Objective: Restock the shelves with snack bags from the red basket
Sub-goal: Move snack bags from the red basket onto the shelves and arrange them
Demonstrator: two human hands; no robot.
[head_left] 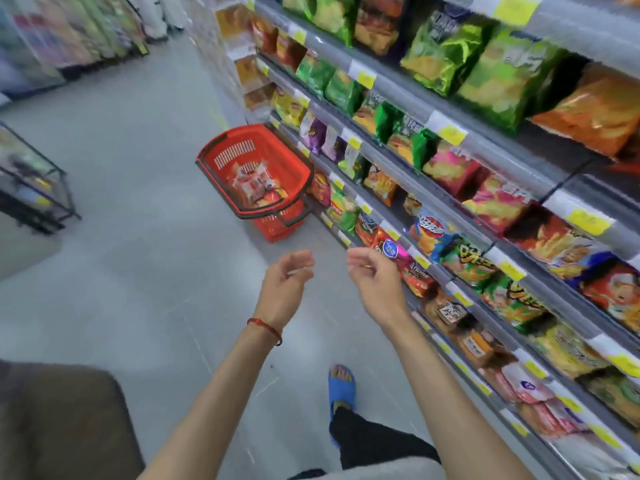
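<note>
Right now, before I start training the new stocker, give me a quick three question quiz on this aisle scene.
1. True or false: the left hand and right hand both hold nothing.
2. The red basket stands: A) on the floor beside the shelves; B) on a shelf; C) on a forearm.
3. Is the red basket empty?
Key: 1 true. 2 A. 3 No, snack bags lie inside.
</note>
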